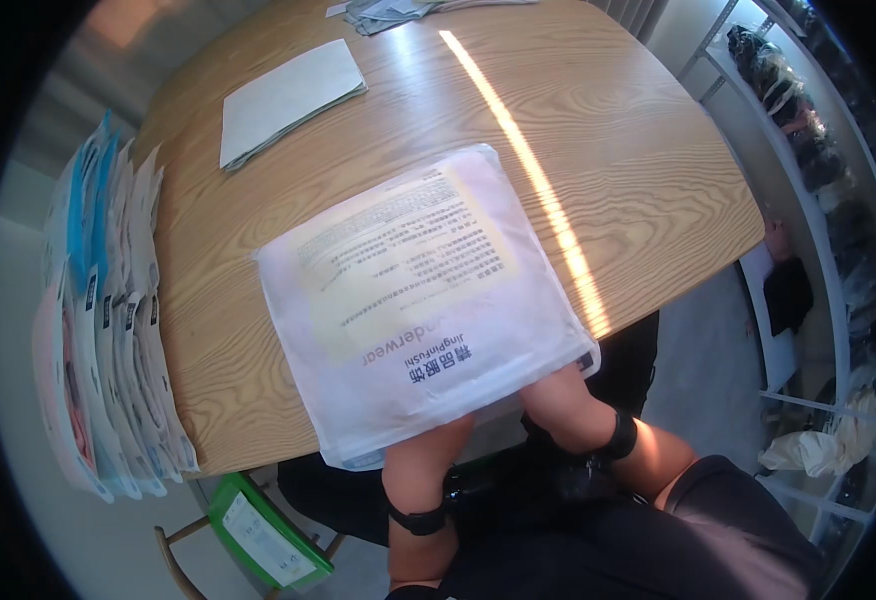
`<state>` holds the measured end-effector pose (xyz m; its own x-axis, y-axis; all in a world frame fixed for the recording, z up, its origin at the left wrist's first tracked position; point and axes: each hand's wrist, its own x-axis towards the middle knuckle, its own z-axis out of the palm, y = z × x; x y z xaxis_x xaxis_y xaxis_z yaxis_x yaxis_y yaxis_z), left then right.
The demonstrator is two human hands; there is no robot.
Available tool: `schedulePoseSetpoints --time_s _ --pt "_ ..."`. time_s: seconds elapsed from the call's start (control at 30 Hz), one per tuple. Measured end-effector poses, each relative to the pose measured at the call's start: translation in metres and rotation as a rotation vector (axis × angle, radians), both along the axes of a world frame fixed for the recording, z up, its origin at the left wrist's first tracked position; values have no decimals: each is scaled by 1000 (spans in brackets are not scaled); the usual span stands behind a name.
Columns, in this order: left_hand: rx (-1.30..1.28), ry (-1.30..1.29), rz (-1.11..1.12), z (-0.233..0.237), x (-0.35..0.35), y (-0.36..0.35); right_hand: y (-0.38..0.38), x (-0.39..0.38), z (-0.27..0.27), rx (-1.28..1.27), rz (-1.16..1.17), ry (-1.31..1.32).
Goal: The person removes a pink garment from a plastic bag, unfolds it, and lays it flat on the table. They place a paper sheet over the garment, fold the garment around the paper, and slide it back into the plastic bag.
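Note:
A white translucent garment bag (408, 395) printed with "Underwear" and dark characters lies flat at the near side of the wooden table, slightly turned. Something pale yellow (358, 325) shows through its plastic. My left hand (430, 445) disappears past the bag's near edge, only its wrist end showing. To the right, my right hand (561, 402) reaches past the same edge near the bag's corner. The bag hides the fingers of both hands, so whether they grip it I cannot tell. Black bands circle both wrists.
Several packed bags (123, 330) stand in a row along the table's left edge. A flat white stack (293, 100) lies farther back, and papers (383, 12) sit at the far edge. A chair with a green item (268, 530) is below left; shelving (818, 230) lines the right.

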<state>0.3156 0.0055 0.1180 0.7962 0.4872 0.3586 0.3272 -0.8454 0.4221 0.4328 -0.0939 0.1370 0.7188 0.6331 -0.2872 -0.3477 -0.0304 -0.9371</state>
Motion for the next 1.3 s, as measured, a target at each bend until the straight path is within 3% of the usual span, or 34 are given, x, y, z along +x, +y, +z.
schedulePoseSetpoints --time_s 0.03,0.1,0.17,0.23,0.3,0.4,0.47,0.57,0.7,0.77,0.83,0.9,0.97,1.1,1.17,1.2,1.3 --pt "-77 58 -5 2 -2 2 -3 1 -1 -1 1 0" --pt "-157 121 -8 8 -4 1 -13 2 -4 -4 254 -345" --pt "-432 11 -23 17 0 0 -23 1 9 31 290 -452" --pt "-484 28 -74 26 2 1 -37 0 9 23 379 -613" --pt "-537 39 -123 33 8 0 -50 -3 3 -4 321 -641" --pt "-476 -44 -192 35 19 -8 -56 -3 -2 -18 233 -685" --pt "209 129 -204 31 27 -8 -51 0 -2 7 204 -708" --pt "237 356 -146 39 32 -13 -44 2 2 31 150 -845" --pt "237 174 -74 16 21 -4 -33 7 6 -44 136 -988" --pt "-169 -1 136 -6 6 0 -30 6 7 -127 162 -1097" --pt "-269 -62 230 -17 -4 4 -28 6 7 -277 287 -1180" --pt "-368 -123 326 -17 -8 5 -25 4 11 -311 255 -1228" --pt "-1493 -1057 203 -13 -8 0 -23 3 15 -345 229 -1276" --pt "-1368 -1053 318 7 -1 -19 -17 1 18 -380 244 -1277" --pt "-1481 -1315 386 5 5 -16 -14 1 18 -342 221 -1337" --pt "-1473 -1324 387 4 3 -12 -13 3 17 -330 311 -1300" --pt "-1487 -1133 377 3 -4 -3 -6 9 15 -245 439 -1271"
